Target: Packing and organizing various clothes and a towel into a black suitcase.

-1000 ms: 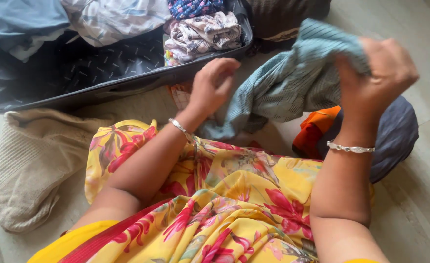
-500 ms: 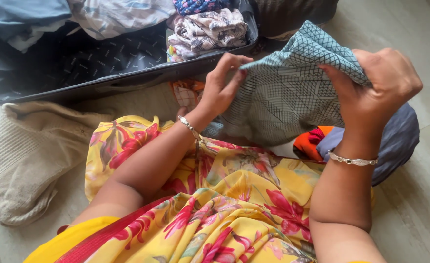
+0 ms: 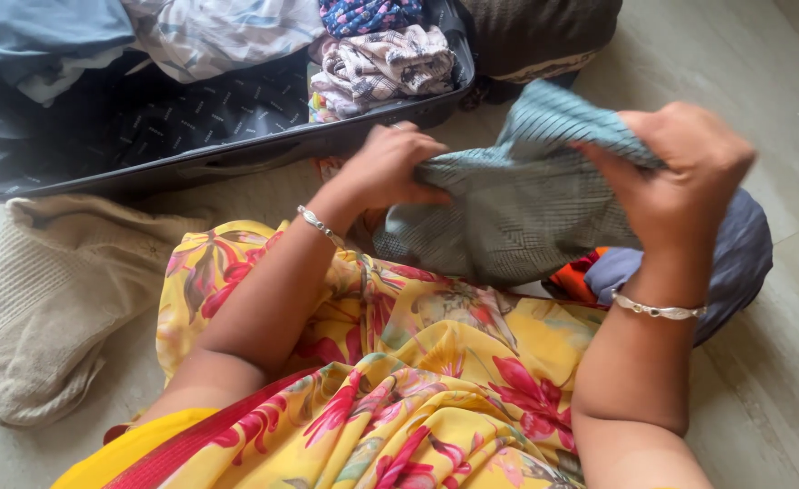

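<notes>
On the floor, teal patterned cloth point(image 3: 517, 213) stretches between left hand point(image 3: 386, 167) and right hand point(image 3: 680, 172).

A home setting is indicated: an open suitcase point(image 3: 191, 127) packed with folded clothes point(image 3: 381, 63) is seen on a tiled floor point(image 3: 780, 380).

Open dark grey suitcase point(image 3: 73, 177) lies on the pale tiled floor point(image 3: 780, 362), patterned lining exposed; inside it a blue garment point(image 3: 37, 27), a white printed cloth point(image 3: 227, 32), and a stack of folded patterned clothes point(image 3: 386, 59) at its right end. Beige knit cloth point(image 3: 46, 308) lies crumpled on the floor just in front of the suitcase. Right of centre, an orange cloth point(image 3: 576, 276) touches a grey-blue bundle point(image 3: 739, 254); yellow floral fabric point(image 3: 418, 371) fills the foreground.
</notes>
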